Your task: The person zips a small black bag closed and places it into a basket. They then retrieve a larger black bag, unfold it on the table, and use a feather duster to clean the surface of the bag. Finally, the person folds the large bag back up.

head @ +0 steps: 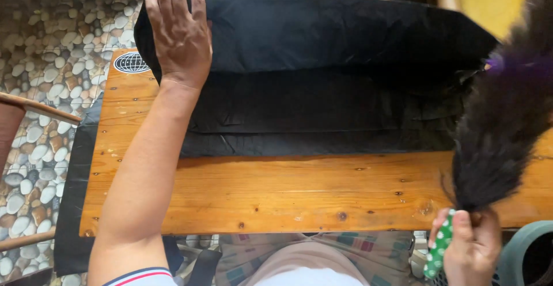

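A black cloth (322, 73) lies folded across the far half of a small wooden table (288, 194). My left hand (178, 32) rests flat on the cloth's far left corner, fingers apart, holding nothing. My right hand (469, 251) at the lower right grips the green, white-dotted handle (439, 251) of a dark feather duster (507, 113). The duster's feathers fan upward over the table's right end and the cloth's right edge.
The floor (46, 61) around the table is pebble-patterned. More black cloth (72, 205) hangs off the table's left side. A wooden chair arm (34, 108) sits at the left. A grey-green round object (527, 251) is at the lower right. A round globe sticker (131, 62) marks the table's corner.
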